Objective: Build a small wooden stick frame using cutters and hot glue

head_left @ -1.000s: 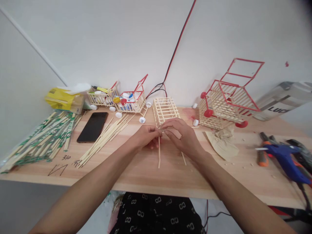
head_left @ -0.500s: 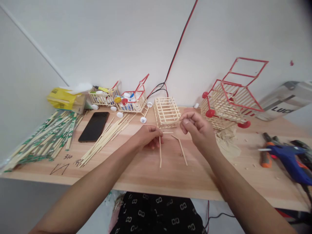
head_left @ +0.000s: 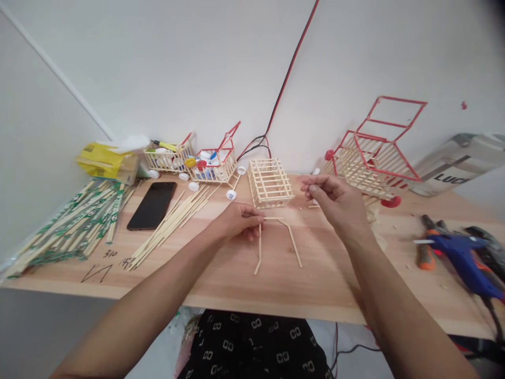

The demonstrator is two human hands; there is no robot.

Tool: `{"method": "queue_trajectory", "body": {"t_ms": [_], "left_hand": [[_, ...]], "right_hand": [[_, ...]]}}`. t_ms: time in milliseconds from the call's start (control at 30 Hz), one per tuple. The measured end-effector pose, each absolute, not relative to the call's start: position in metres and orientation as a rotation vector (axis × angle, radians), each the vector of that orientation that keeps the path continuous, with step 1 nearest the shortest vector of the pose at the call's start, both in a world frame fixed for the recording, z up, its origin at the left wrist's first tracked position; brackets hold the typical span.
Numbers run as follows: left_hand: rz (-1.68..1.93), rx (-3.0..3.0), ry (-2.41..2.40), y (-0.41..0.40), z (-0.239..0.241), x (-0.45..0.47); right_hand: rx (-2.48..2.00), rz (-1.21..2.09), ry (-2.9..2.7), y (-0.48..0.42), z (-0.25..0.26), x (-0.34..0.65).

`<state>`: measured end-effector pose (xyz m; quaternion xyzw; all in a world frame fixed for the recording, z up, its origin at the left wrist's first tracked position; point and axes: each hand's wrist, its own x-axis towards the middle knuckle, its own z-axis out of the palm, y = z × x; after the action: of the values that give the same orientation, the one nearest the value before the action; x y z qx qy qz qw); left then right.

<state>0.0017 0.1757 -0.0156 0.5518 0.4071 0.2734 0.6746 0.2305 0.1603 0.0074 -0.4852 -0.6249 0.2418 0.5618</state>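
My left hand (head_left: 245,222) is closed, pinching a thin wooden stick (head_left: 260,245) near its far end. This stick bends near its lower end on the tabletop. From my left fingertips a short crosspiece stick (head_left: 273,218) runs right to the top of a second bent stick (head_left: 293,243); whether they are joined I cannot tell. My right hand (head_left: 340,204) hovers to the right with thumb and forefinger pinched together; what they hold, if anything, is too small to make out. Just beyond the hands stands a small slatted stick basket (head_left: 271,183).
Two little stick carts (head_left: 213,166) carry coloured caps at the back. On the left lie loose sticks (head_left: 171,226), a phone (head_left: 152,205) and wrapped chopsticks (head_left: 79,223). To the right are a larger red-trimmed cart (head_left: 374,158) and a blue glue gun (head_left: 465,255).
My right hand has moved right, away from the sticks. The crosspiece now lies closer to the right-hand bent stick, and the left stick's lower end has swung slightly left.
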Motion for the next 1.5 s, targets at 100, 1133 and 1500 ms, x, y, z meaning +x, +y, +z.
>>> {"method": "queue_trajectory", "body": {"t_ms": [100, 1133, 1500], "left_hand": [[0.611, 1.245, 0.917, 0.176, -0.014, 0.002], [0.679, 1.632, 1.177, 0.174, -0.006, 0.0], [0.815, 1.626, 1.053, 0.18, -0.003, -0.005]], "right_hand": [[-1.189, 0.583, -1.442, 0.159, 0.009, 0.231], [-1.304, 0.583, -1.537, 0.158, 0.009, 0.233], [-1.303, 0.394, -1.668, 0.155, 0.007, 0.231]]}}
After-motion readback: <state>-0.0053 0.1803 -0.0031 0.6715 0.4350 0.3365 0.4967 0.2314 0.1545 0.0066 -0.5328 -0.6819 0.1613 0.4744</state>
